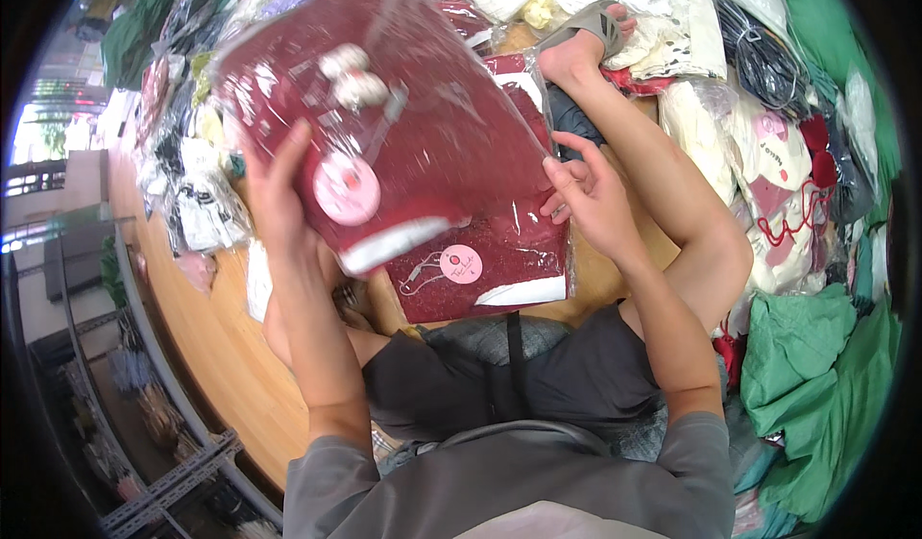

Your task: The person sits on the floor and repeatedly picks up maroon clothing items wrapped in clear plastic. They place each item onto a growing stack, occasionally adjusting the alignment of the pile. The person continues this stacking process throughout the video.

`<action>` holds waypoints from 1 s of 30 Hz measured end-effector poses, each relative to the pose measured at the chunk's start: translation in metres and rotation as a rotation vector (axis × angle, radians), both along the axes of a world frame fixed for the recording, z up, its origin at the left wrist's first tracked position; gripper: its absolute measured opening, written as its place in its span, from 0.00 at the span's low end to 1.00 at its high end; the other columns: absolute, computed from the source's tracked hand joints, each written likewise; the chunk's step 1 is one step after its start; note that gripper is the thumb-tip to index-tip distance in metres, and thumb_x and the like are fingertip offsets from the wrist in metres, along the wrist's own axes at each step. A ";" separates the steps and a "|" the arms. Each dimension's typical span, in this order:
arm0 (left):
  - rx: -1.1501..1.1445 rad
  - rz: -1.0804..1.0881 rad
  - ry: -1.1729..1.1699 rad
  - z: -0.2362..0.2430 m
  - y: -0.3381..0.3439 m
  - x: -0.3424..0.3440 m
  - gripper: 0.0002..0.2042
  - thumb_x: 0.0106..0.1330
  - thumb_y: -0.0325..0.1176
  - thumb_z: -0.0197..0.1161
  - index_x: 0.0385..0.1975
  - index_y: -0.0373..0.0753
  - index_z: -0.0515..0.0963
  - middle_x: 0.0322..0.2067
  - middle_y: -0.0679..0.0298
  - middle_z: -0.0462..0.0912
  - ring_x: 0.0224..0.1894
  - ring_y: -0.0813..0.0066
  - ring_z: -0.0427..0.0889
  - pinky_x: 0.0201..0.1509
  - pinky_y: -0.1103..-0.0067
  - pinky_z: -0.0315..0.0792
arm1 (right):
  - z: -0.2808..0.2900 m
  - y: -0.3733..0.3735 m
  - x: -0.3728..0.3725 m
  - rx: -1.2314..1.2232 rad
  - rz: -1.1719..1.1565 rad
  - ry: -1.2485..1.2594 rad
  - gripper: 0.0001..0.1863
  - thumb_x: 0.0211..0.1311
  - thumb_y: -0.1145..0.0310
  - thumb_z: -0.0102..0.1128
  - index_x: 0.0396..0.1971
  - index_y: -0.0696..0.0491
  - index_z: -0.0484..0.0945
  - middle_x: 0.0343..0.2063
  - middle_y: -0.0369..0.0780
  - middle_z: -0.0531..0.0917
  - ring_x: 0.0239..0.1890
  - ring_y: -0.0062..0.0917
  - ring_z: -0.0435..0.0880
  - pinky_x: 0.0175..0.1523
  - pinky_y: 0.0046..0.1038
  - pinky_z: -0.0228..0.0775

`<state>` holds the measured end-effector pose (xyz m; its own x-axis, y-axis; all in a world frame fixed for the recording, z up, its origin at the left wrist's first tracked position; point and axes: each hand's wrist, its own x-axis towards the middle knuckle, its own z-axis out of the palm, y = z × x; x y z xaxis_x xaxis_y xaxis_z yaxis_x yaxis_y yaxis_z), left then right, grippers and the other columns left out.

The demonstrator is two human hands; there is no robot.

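Note:
My left hand (280,188) grips the left edge of a maroon garment in a clear plastic bag (423,135), with the thumb on top. The bag is raised, tilted and slightly blurred. It shows a round pink tag, two pale pompom-like balls and a white band at its lower edge. Close by its right corner is my right hand (591,198), fingers apart and partly curled; whether a fingertip touches the plastic is unclear. Beneath lies a second bagged maroon garment (528,265), also with a pink tag and white trim, partly covered by the raised one.
My bent legs (672,164) frame the work area on the wooden floor (206,347). Bagged white clothes (773,183) and green sacking (797,347) are piled on the right. More bagged clothes (202,193) lie at left. A metal shelf rack (173,477) stands at the far left.

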<state>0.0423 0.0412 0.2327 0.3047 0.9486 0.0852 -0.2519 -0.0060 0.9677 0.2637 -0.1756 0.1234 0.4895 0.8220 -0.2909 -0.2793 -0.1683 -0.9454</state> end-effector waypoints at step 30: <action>-0.114 -0.131 1.029 -0.165 0.217 0.095 0.37 0.55 0.62 0.76 0.46 0.28 0.82 0.38 0.52 0.88 0.34 0.63 0.89 0.36 0.74 0.80 | -0.003 -0.002 -0.007 -0.025 0.109 -0.318 0.35 0.64 0.62 0.73 0.68 0.55 0.68 0.34 0.38 0.80 0.31 0.18 0.81 0.38 0.23 0.75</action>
<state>0.1372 0.2579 0.0675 0.2801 0.8892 -0.3618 0.7027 0.0668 0.7084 0.2571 -0.1781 0.1207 0.4690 0.8688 -0.1588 0.0494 -0.2054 -0.9774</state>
